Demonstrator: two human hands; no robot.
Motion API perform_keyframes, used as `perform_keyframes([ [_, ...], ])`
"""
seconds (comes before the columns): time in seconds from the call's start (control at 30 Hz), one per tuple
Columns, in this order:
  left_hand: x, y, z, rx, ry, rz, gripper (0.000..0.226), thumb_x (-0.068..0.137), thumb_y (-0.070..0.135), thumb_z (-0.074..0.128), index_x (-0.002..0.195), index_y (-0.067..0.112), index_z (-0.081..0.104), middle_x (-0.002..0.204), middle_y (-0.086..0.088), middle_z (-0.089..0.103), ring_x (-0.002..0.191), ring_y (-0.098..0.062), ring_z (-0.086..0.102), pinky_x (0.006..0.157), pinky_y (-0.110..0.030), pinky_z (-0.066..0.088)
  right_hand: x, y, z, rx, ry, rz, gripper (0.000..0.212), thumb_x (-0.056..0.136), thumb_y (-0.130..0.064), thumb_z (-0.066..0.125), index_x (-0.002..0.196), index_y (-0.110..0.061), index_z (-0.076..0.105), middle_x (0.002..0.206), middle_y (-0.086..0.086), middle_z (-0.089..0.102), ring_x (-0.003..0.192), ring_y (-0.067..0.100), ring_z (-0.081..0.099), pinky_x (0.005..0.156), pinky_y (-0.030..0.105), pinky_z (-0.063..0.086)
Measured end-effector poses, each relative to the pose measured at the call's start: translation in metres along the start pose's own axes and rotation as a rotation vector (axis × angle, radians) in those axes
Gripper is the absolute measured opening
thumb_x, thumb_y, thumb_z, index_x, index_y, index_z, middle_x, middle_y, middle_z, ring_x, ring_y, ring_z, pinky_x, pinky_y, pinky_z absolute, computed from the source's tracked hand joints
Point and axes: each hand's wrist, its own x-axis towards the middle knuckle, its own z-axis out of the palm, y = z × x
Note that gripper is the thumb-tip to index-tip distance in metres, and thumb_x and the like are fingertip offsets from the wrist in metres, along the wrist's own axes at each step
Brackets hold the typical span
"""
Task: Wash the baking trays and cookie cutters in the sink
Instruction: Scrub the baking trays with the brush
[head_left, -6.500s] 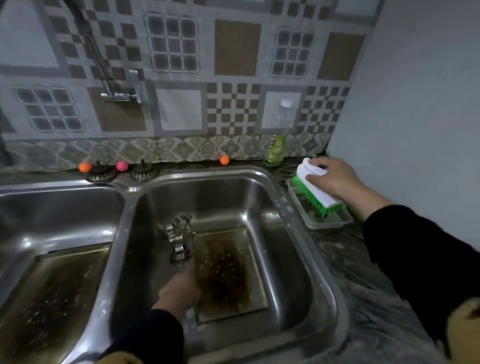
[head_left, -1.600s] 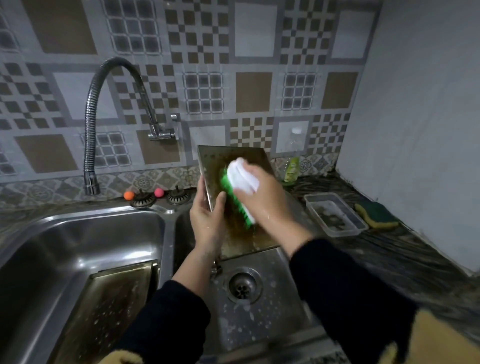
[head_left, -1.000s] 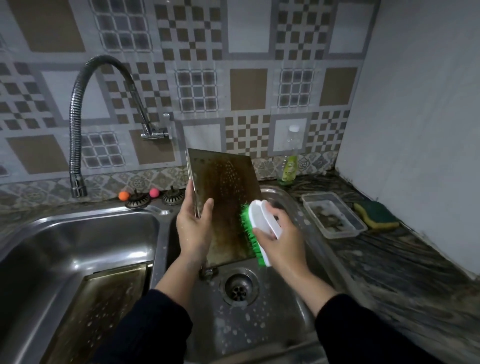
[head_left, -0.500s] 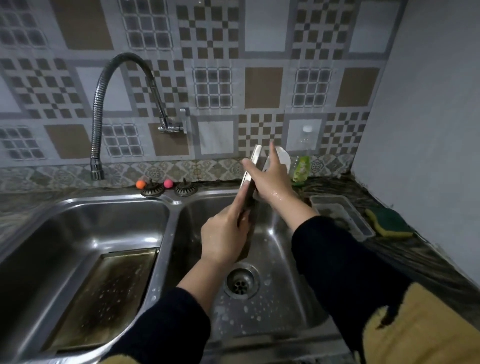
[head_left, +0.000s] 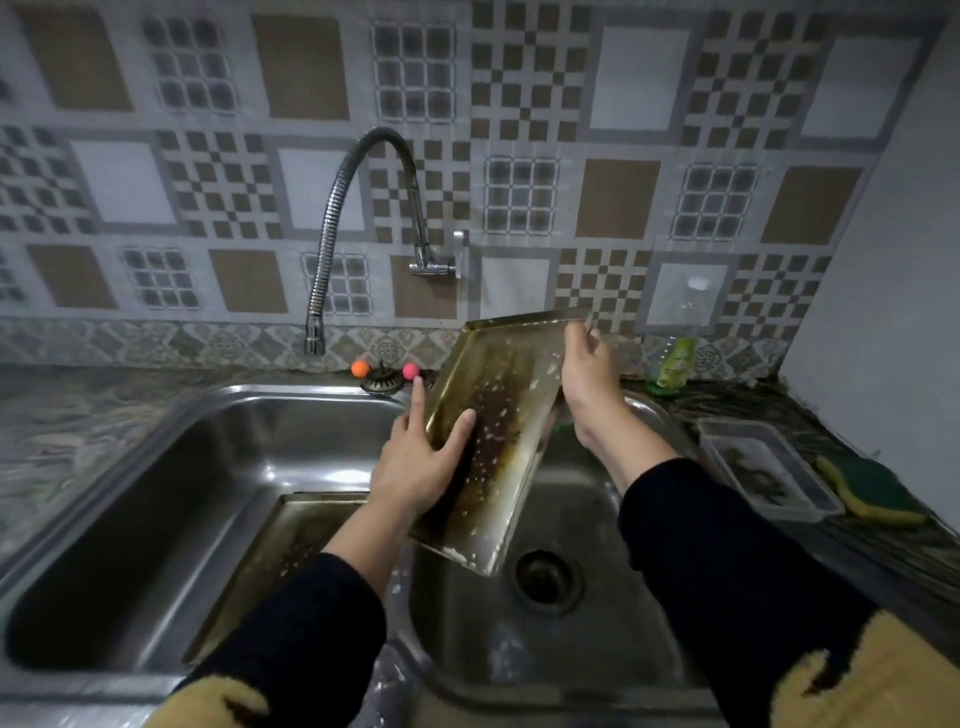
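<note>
Head view is showing both grips now holding the baking tray (head_left: 493, 441) tilted over the right basin: left hand (head_left: 415, 467) gripping its nine o'clock edge, right hand (head_left: 589, 384) pinching two o'clock; brush gone, so rinsing is probably coming.

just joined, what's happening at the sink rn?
A person is washing up. Both hands hold a grimy baking tray tilted over the right sink basin: the left hand grips its lower left edge, the right hand its upper right edge. The tray's inside, with dark residue and suds, faces the camera. A second tray lies in the left basin. The faucet isn't visibly running.
</note>
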Motion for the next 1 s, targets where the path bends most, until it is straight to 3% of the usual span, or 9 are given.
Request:
perform_keyframes([
  [0.07,0.001,-0.018,-0.015,-0.108,-0.047,-0.008,0.087,0.078,0.078,0.04,0.147,0.048,-0.003,0.139,0.002,0.051,0.125,-0.024,0.05,0.093,-0.034,0.043,-0.011,-0.002,0.02,-0.023,-0.037,0.002,0.032,0.101,-0.03,0.033,0.116,-0.008,0.051,0.098,0.014,0.058,0.088,0.019,0.054,0.072,0.032,0.045],
  [0.13,-0.001,-0.034,-0.031,-0.187,-0.057,-0.007,0.083,0.078,0.075,0.048,0.146,0.053,0.005,0.133,0.008,0.056,0.12,-0.021,0.054,0.088,-0.029,0.042,-0.018,-0.001,0.04,-0.087,-0.047,-0.026,0.038,0.101,-0.029,0.034,0.131,-0.008,0.046,0.113,0.006,0.055,0.101,0.02,0.055,0.087,0.044,0.047],
  [0.2,-0.001,-0.052,-0.046,-0.222,-0.022,-0.015,0.082,0.077,0.073,0.051,0.144,0.055,0.008,0.131,0.01,0.057,0.117,-0.019,0.056,0.086,-0.028,0.043,-0.021,0.003,0.057,-0.146,-0.063,-0.108,0.033,0.1,-0.027,0.035,0.131,-0.022,0.045,0.09,0.007,0.061,0.077,0.021,0.059,0.07,0.042,0.048],
  [0.23,-0.001,-0.061,-0.052,-0.218,0.001,-0.02,0.083,0.076,0.073,0.052,0.144,0.055,0.008,0.131,0.01,0.057,0.116,-0.019,0.057,0.087,-0.029,0.044,-0.02,0.006,0.064,-0.193,-0.066,-0.126,0.039,0.1,-0.025,0.036,0.138,-0.026,0.04,0.094,0.006,0.064,0.076,0.025,0.059,0.066,0.043,0.047],
  [0.3,0.001,-0.077,-0.064,-0.179,0.029,-0.044,0.084,0.075,0.073,0.053,0.144,0.055,0.007,0.131,0.009,0.057,0.115,-0.021,0.058,0.087,-0.032,0.047,-0.015,0.017,0.079,-0.329,-0.066,-0.127,0.051,0.1,-0.026,0.036,0.15,-0.027,0.024,0.132,0.018,0.053,0.095,0.031,0.06,0.07,0.043,0.048],
  [0.37,0.003,-0.094,-0.072,-0.127,0.033,-0.092,0.085,0.077,0.072,0.053,0.146,0.053,0.006,0.131,0.006,0.058,0.113,-0.024,0.059,0.082,-0.031,0.046,-0.012,0.03,0.091,-0.494,-0.042,-0.137,0.057,0.1,-0.03,0.037,0.152,-0.032,0.015,0.146,0.017,0.039,0.099,0.027,0.058,0.064,0.031,0.044],
  [0.57,0.009,-0.165,-0.089,0.032,-0.003,-0.276,0.087,0.08,0.072,0.049,0.149,0.042,0.006,0.133,-0.004,0.057,0.114,-0.031,0.058,0.086,-0.036,0.046,-0.016,0.053,0.103,-0.665,0.01,-0.12,0.061,0.099,-0.032,0.042,0.152,-0.032,0.013,0.156,0.007,0.02,0.135,0.029,0.035,0.099,0.033,0.038],
  [0.83,0.008,-0.264,-0.063,-0.114,-0.194,-0.495,0.089,0.073,0.055,0.072,0.143,0.035,0.022,0.108,-0.01,0.065,0.094,-0.033,0.063,0.091,-0.043,0.049,-0.024,0.075,0.079,-0.797,0.048,-0.114,0.064,0.096,-0.035,0.049,0.151,-0.032,0.018,0.159,0.0,0.018,0.137,0.026,0.035,0.104,0.03,0.035],
  [1.0,0.026,-0.32,-0.03,-0.092,-0.239,-0.577,0.098,0.057,0.043,0.086,0.135,0.029,0.029,0.106,-0.01,0.061,0.098,-0.034,0.06,0.094,-0.049,0.048,-0.028,0.089,0.065,-0.83,0.018,-0.096,0.06,0.094,-0.028,0.054,0.148,-0.032,0.029,0.151,0.001,0.036,0.132,0.021,0.042,0.088,0.016,0.032],
])
